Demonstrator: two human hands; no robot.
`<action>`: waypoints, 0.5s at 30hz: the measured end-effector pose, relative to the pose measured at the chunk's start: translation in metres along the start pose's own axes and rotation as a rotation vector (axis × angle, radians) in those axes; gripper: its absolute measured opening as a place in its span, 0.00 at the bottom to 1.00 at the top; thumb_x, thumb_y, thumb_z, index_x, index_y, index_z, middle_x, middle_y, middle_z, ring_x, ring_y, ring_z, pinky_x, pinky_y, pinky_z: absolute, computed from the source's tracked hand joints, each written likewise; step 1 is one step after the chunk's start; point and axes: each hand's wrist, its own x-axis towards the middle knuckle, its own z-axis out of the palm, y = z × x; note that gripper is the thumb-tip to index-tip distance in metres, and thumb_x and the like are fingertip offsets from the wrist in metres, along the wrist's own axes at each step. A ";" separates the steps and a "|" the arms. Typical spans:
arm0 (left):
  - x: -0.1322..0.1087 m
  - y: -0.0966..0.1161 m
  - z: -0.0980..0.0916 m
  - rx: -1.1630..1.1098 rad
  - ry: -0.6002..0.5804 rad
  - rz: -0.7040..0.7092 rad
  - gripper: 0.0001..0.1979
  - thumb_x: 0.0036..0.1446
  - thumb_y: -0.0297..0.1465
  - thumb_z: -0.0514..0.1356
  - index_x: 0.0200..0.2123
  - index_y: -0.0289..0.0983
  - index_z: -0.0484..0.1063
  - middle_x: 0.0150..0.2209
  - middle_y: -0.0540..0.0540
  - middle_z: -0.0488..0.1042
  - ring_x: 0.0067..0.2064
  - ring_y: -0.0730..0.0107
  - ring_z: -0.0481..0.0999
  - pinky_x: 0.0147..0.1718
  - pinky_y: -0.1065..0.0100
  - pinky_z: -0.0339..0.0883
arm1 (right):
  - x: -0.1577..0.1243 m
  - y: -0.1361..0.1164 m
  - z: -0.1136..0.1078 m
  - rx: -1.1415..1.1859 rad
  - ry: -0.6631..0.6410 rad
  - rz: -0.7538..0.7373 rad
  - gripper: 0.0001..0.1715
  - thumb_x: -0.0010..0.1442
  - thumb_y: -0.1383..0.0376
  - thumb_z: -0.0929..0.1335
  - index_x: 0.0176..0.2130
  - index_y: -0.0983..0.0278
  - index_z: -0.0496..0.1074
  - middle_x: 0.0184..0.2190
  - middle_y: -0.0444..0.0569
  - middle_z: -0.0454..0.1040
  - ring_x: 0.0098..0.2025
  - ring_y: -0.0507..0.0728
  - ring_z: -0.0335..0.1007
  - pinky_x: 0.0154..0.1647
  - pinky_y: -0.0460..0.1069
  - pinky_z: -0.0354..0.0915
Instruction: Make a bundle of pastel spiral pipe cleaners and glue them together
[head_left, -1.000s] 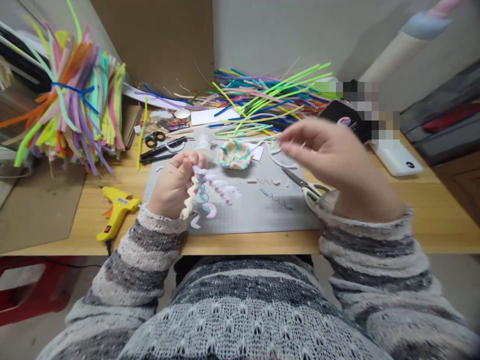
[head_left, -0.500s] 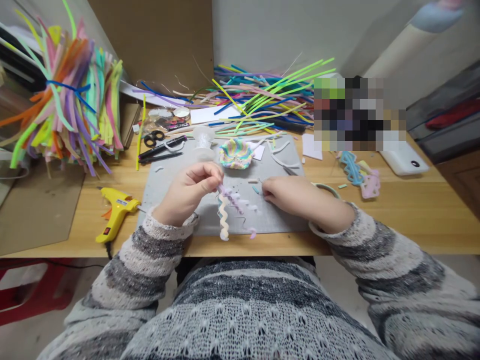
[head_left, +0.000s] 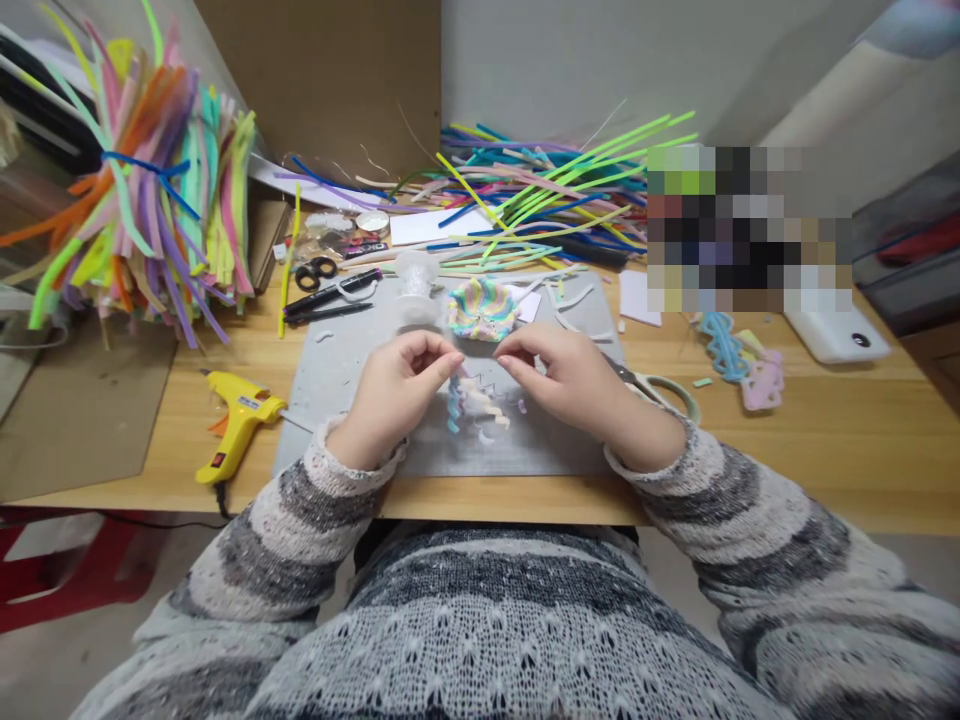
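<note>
My left hand [head_left: 401, 395] is closed in a pinch on the top ends of several coiled pipe cleaners [head_left: 454, 405]. They hang in blue, cream and purple spirals over a grey mat [head_left: 375, 440]. To the right, my right hand [head_left: 574, 385] is also pinched, thumb against fingers. Anything between its fingertips is too small to make out. Just beyond both hands lies a ruffled, pastel-striped pipe-cleaner piece [head_left: 481, 308]. A spool of clear thread [head_left: 417, 285] stands beside it. Scissors with pale handles [head_left: 667, 390] lie partly behind my right wrist.
A yellow glue gun [head_left: 236, 420] lies left of the mat. Bundled pipe cleaners [head_left: 150, 200] stand at the far left, with loose pipe cleaners [head_left: 555, 190] heaped at the back. Black pens [head_left: 330, 300], black-handled scissors [head_left: 315, 272] and a white device [head_left: 840, 330] are also on the table.
My right hand has lifted off the mat and come left, close to my left hand. The coiled pipe cleaners have swung and turned in my left hand.
</note>
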 end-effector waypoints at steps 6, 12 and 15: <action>0.003 0.004 -0.001 -0.082 0.019 -0.133 0.09 0.51 0.34 0.65 0.26 0.34 0.71 0.23 0.51 0.71 0.24 0.78 0.65 0.26 0.72 0.60 | -0.004 -0.001 0.020 0.360 0.079 0.117 0.09 0.62 0.62 0.66 0.34 0.65 0.73 0.26 0.43 0.72 0.25 0.49 0.62 0.28 0.47 0.59; 0.003 0.005 -0.002 -0.086 -0.003 -0.156 0.09 0.52 0.33 0.64 0.25 0.34 0.70 0.20 0.53 0.67 0.23 0.78 0.64 0.24 0.72 0.59 | -0.010 0.003 0.026 0.573 0.204 0.144 0.08 0.60 0.62 0.67 0.34 0.64 0.73 0.25 0.43 0.72 0.24 0.48 0.64 0.24 0.46 0.60; 0.003 0.006 -0.003 -0.131 -0.056 -0.123 0.08 0.53 0.32 0.63 0.26 0.34 0.70 0.22 0.52 0.68 0.24 0.77 0.66 0.25 0.72 0.60 | -0.012 0.005 0.028 0.628 0.381 0.100 0.06 0.60 0.64 0.67 0.34 0.63 0.74 0.26 0.42 0.73 0.27 0.49 0.67 0.28 0.46 0.64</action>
